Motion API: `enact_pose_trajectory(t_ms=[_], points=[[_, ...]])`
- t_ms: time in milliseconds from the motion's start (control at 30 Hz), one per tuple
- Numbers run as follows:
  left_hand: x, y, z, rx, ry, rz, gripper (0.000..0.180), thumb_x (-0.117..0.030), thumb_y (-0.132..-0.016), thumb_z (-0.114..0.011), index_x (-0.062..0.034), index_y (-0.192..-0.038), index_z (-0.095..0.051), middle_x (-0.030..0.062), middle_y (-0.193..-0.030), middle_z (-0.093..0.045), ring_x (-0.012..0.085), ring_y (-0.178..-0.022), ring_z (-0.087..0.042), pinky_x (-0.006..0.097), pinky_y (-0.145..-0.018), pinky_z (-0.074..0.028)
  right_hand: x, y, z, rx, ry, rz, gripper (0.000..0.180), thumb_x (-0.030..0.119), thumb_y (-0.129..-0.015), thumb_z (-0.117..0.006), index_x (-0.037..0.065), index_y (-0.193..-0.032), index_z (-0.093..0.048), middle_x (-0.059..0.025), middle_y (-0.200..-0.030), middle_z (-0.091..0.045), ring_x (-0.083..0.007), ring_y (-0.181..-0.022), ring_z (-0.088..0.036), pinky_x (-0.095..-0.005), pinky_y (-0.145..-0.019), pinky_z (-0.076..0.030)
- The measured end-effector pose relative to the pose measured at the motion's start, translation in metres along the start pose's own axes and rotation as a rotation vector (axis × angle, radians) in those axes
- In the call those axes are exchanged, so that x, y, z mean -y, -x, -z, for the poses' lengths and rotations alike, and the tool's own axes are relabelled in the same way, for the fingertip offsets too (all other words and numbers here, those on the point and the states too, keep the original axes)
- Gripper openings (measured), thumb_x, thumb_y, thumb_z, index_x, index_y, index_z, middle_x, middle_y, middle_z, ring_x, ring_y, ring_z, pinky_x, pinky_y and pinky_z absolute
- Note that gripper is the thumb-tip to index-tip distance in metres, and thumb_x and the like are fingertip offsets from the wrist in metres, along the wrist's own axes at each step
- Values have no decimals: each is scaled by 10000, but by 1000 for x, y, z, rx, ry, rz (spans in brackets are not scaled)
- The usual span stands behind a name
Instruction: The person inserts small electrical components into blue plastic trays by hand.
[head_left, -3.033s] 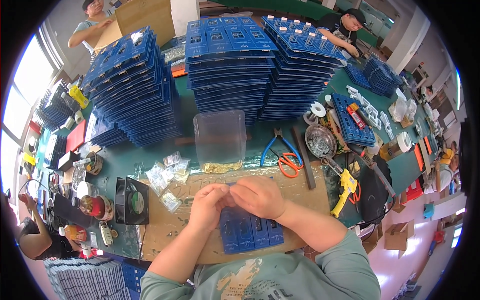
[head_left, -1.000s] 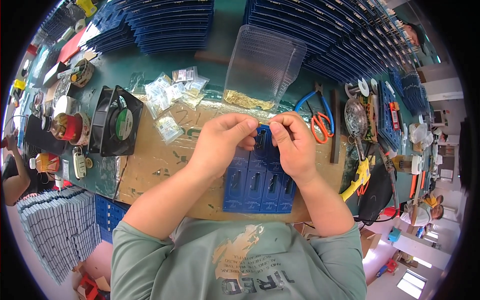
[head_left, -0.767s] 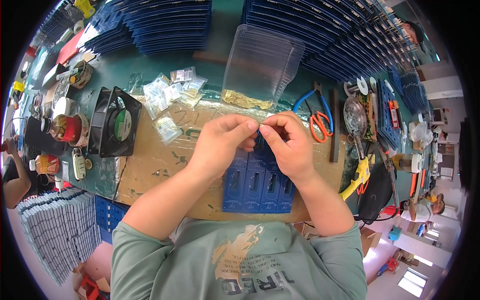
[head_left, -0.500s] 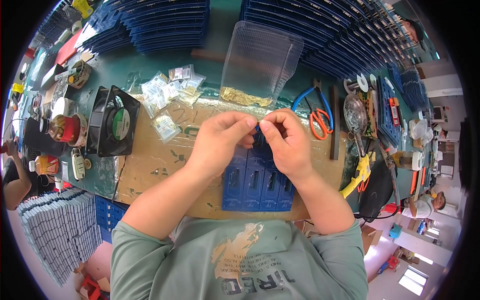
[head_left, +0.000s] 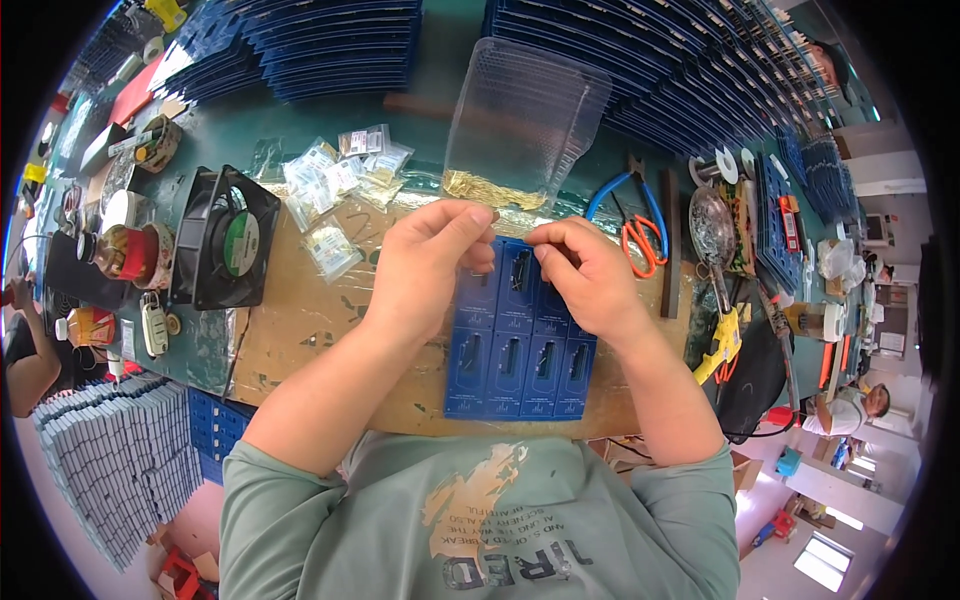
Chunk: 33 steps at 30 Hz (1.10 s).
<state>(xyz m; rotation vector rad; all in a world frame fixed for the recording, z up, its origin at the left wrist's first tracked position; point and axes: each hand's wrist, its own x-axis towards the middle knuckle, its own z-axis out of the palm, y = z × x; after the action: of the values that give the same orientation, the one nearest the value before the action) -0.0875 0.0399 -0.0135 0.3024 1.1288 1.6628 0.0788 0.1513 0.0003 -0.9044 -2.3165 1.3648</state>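
On the brown work board in front of me lies a blue panel of circuit boards [head_left: 515, 345] with dark slot-shaped parts. My left hand [head_left: 425, 265] is at the panel's far left corner, thumb and forefinger pressed together; anything between them is too small to make out. My right hand [head_left: 592, 280] covers part of the panel's far right side, its thumb and forefinger pinched near the far edge. What they hold, if anything, is hidden. Beyond both hands stands a clear plastic box [head_left: 530, 110] with a heap of thin gold-coloured pins [head_left: 492, 190] inside.
Small plastic bags [head_left: 335, 180] lie left of the box, beside a black fan [head_left: 225, 240]. To the right are blue-handled pliers [head_left: 648, 205], orange-handled cutters [head_left: 640, 245], a dark bar [head_left: 670, 245] and a soldering iron [head_left: 720, 345]. Stacked blue boards [head_left: 330, 50] line the back.
My hands, together at the panel's far edge before, have moved apart: the left went left and up, the right slightly right. More of the panel shows between them.
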Motion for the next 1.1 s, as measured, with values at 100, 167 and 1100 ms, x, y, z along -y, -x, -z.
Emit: enact_pose_trajectory(t_ms=[100, 167, 1100], points=[[0, 0, 1, 9, 7, -6, 188, -189, -939, -651, -13, -1005, -640, 62, -877, -650, 151, -760, -608, 295, -719, -501, 0, -2, 3, 8, 260, 171, 175, 104, -901, -572, 47, -1046, -652, -118, -997, -640, -302, -938, -628, -356, -823, -506], [0, 0, 1, 4, -10, -12, 188, -191, -941, -651, -15, -1005, -641, 62, -878, -651, 150, -759, -608, 295, -722, -502, 0, -4, 4, 30, 296, 173, 181, 109, -902, -567, 50, -1052, -648, -123, -1011, -641, -317, -941, -627, -374, -822, -508], [2, 0, -2, 7, 8, 19, 179, -186, -916, -673, -15, -969, -680, 28, -836, -642, 108, -740, -583, 275, -695, -498, 14, -10, -4, 54, 356, 74, 187, 112, -821, -712, 46, -982, -646, -71, -859, -629, -181, -748, -616, -295, -674, -494]])
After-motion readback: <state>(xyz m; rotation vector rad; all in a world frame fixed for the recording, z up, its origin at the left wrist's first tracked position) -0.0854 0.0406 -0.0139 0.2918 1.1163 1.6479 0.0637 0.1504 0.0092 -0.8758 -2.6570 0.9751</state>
